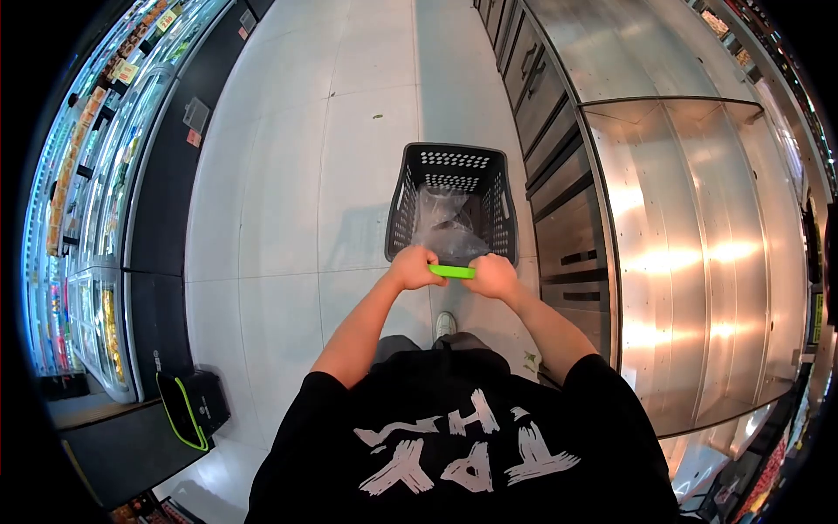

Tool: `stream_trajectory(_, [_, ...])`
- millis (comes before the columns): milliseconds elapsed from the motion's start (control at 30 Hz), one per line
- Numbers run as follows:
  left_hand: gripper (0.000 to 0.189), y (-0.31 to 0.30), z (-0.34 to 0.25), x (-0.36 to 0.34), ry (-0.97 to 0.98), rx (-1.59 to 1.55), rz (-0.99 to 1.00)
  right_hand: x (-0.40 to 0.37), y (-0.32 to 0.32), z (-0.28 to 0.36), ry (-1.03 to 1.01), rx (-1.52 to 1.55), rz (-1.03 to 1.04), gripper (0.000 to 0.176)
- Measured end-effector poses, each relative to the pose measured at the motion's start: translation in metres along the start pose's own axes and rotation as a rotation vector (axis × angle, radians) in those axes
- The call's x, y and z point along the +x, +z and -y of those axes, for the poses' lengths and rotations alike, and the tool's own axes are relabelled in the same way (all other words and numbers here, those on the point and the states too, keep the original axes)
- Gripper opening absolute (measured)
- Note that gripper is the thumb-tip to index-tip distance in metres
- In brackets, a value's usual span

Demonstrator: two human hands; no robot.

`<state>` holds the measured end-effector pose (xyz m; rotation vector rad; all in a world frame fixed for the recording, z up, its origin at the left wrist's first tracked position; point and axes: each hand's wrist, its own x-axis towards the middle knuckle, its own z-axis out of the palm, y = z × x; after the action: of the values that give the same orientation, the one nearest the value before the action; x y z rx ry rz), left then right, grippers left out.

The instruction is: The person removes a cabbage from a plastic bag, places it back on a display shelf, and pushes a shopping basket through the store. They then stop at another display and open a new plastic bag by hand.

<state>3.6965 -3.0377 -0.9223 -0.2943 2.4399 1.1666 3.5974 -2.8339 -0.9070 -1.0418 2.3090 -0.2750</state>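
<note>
In front of my body is a black shopping basket [401, 205] with perforated walls. Its bright green handle [452, 272] lies across the side nearest me. My left hand [414, 267] is wrapped round the handle's left end, and my right hand [493, 276] grips its right end. Crumpled clear plastic bags [441, 210] lie inside the basket; what else they may hold I cannot make out.
Along the right runs a metal display counter [690, 262] with drawers [567, 227] below it. Refrigerated cases [105, 183] with packaged goods line the left. A second black basket with a green rim [194, 409] stands at lower left. Pale floor tiles [288, 175] stretch ahead.
</note>
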Motion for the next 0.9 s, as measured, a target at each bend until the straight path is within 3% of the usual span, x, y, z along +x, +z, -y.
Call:
stream_trajectory(433, [0.038, -0.08, 0.011, 0.153, 0.027, -0.085, -0.089, 0.154, -0.082, -0.059, 0.021, -0.038, 0.062, 0.032])
stream_trajectory(900, [0.04, -0.175, 0.022, 0.328, 0.11, -0.044, -0.047, 0.319, -0.157, -0.125, 0.08, -0.021, 0.061, 0.028])
